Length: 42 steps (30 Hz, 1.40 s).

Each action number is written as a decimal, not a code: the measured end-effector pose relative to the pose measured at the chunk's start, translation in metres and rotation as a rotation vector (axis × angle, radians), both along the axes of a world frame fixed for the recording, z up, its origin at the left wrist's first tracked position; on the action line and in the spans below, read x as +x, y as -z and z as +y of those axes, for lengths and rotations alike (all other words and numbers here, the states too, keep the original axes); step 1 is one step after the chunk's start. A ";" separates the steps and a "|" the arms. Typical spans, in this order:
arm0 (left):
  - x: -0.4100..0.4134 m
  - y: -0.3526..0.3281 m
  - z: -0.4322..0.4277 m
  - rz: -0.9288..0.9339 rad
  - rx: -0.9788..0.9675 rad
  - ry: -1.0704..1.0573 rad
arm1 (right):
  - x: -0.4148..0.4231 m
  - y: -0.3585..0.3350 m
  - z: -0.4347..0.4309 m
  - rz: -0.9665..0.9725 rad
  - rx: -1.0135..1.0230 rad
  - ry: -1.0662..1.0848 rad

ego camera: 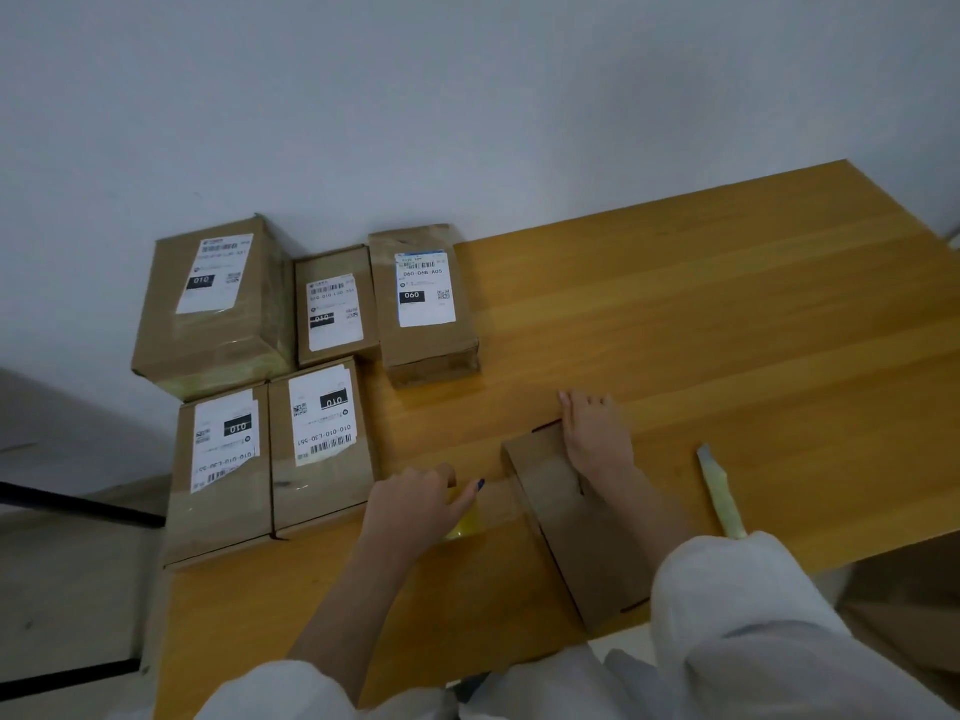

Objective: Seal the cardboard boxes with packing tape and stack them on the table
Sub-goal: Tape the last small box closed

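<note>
A flat cardboard box (576, 532) lies near the table's front edge. My right hand (595, 433) rests flat on its far end, fingers straight. Just left of the box, my left hand (415, 506) grips a roll of yellowish packing tape (464, 517). A strip of clear tape runs from the roll across to the box. Several labelled cardboard boxes are grouped at the table's left end: a large one (218, 309), a small one (332, 309), one marked 060 (423, 304), and two in front (223, 470) (322, 439).
A utility knife (719, 491) with a pale handle lies on the wooden table (701, 314) to the right of the flat box. A white wall stands behind. The floor and a dark bar show at the left.
</note>
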<state>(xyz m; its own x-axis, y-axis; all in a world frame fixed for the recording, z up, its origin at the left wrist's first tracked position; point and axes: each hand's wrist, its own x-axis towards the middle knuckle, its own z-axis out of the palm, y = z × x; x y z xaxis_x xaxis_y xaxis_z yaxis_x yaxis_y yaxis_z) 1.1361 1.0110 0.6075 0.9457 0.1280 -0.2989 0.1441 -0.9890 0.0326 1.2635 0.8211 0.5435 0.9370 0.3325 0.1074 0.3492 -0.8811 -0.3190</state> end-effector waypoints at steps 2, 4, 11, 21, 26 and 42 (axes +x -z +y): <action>0.000 0.000 0.003 0.007 -0.026 -0.022 | 0.012 0.010 -0.015 0.178 0.089 -0.008; -0.001 0.002 0.006 0.004 -0.056 -0.048 | 0.014 0.013 -0.024 0.269 0.100 -0.043; 0.001 0.003 0.007 -0.039 -0.073 -0.092 | 0.000 -0.003 -0.010 0.108 -0.076 0.063; 0.005 0.000 0.003 -0.051 -0.080 -0.066 | -0.086 -0.036 0.003 0.726 -0.234 0.038; 0.006 -0.002 0.006 -0.034 -0.123 -0.047 | -0.083 -0.033 0.010 0.735 -0.295 0.088; 0.011 -0.010 -0.007 -0.061 -0.429 -0.103 | -0.056 -0.053 -0.037 0.956 0.323 0.107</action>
<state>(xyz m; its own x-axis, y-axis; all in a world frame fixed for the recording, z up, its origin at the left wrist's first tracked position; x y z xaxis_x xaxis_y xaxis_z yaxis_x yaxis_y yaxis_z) 1.1467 1.0039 0.6179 0.9519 0.0992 -0.2900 0.2267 -0.8647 0.4483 1.2077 0.7844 0.5968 0.7006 0.3292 -0.6331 -0.2531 -0.7150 -0.6517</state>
